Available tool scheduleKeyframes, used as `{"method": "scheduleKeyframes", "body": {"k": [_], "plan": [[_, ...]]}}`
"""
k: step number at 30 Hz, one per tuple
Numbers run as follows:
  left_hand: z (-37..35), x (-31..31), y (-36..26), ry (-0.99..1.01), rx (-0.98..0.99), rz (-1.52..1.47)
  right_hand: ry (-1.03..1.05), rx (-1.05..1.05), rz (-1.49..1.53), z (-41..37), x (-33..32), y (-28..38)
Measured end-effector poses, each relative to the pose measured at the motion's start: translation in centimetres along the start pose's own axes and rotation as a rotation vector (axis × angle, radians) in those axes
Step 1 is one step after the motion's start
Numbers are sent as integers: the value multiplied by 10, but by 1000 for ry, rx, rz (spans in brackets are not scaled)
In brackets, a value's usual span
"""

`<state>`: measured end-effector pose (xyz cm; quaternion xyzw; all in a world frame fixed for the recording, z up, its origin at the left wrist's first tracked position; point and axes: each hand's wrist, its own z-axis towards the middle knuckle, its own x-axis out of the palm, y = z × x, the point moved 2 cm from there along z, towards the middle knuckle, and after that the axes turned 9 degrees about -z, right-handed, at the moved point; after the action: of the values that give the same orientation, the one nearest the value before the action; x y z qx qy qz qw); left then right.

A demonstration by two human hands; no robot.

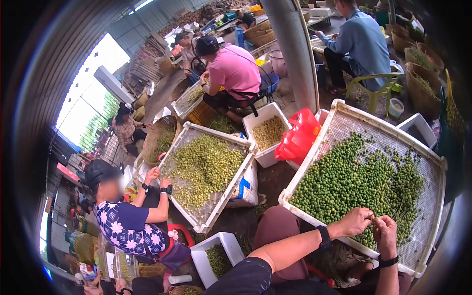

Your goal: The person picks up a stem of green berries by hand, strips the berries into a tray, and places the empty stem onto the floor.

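Note:
My left hand (353, 222) is closed in a pinch over the near part of a white mesh tray (314, 169). My right hand (385, 237) is also closed, its fingertips meeting those of the left. Whatever lies between the fingers is too small to make out. Below and beyond both hands, small round green fruits (339, 172) cover much of the mesh. A heap of thin green stems with fruits (405, 189) lies on the tray's right side, close to my right hand.
A second mesh tray (199, 227) with paler fruits stands to the left, where a person (130, 216) works. White foam boxes (231, 243) hold more fruit. A red plastic bag (300, 135) sits between the trays. Behind rises a metal post (295, 54); other people sit farther back.

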<state>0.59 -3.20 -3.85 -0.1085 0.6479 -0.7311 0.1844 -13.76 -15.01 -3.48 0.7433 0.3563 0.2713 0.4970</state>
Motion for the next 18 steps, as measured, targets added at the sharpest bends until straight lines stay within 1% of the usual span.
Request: {"method": "scheduleKeyframes", "body": {"k": [3, 7, 10, 13, 14, 17, 18], "plan": [[1, 0, 3, 67, -29, -16, 5, 1, 66, 4, -5, -7], [1, -1, 2, 80, -35, -16, 53, -19, 129, 5, -9, -12], [1, 0, 1, 33, 21, 49, 50, -1, 230, 7, -8, -19], [1, -2, 4, -31, 28, 14, 42, 27, 331, 3, -13, -5], [1, -3, 7, -44, -31, -88, -63, 79, 352, 3, -11, -2], [6, -7, 11, -76, -213, -398, -43, 43, 287, -2, 1, 11], [7, -13, 6, -85, -278, -503, -16, 67, 242, -3, 3, 9]]}}
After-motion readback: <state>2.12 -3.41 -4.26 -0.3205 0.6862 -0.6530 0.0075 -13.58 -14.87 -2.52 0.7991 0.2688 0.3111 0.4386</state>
